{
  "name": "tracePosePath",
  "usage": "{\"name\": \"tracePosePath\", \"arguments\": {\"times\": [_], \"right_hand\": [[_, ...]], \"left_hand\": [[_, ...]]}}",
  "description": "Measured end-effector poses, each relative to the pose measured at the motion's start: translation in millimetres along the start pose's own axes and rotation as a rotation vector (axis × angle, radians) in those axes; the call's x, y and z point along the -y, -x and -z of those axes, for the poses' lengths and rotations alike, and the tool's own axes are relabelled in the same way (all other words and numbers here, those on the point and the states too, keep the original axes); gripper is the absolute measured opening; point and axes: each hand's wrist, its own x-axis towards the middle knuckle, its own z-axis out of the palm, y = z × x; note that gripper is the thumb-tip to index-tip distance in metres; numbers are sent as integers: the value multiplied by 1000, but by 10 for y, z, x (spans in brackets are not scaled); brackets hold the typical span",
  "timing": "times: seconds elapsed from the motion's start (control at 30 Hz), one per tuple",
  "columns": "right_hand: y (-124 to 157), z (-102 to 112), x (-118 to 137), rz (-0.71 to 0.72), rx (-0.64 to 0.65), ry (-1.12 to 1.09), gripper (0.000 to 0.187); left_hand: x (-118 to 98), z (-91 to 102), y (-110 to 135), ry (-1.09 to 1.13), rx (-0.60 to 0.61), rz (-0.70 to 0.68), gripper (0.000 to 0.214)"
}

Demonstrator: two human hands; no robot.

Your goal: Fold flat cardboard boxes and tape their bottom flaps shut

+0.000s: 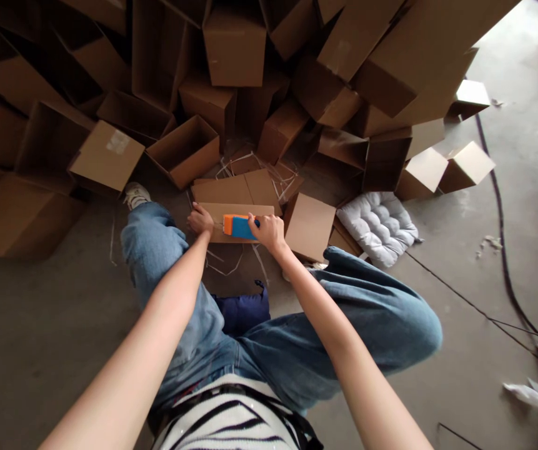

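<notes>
A blue and orange tape dispenser (241,227) lies across the top of a long, narrow cardboard box (238,210) in front of me. My right hand (269,231) is closed around the dispenser's right end, thumb along its top. At the box's left end, my left hand (200,220) grips the edge, fingers bent over it. The dispenser's orange front points toward that hand. Flattened cardboard (234,190) lies just beyond the box. Whether tape is stuck to the box is too small to tell.
Cardboard boxes (234,47) are piled high ahead. Another box (310,226) stands close on the right, beside a grey tufted cushion (378,228). White straps (283,181) lie loose around the work. A black cable (498,206) crosses the floor at right. A dark blue cushion (243,312) lies between my legs.
</notes>
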Motion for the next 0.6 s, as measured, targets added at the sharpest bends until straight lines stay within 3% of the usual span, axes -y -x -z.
{"name": "tracePosePath", "arguments": {"times": [0.37, 0.6], "right_hand": [[-191, 95, -125, 2, 0, -46, 62], [-260, 300, -211, 81, 46, 8, 65]], "left_hand": [[-37, 52, -15, -18, 24, 7, 75], [-75, 44, -49, 36, 58, 52, 75]]}}
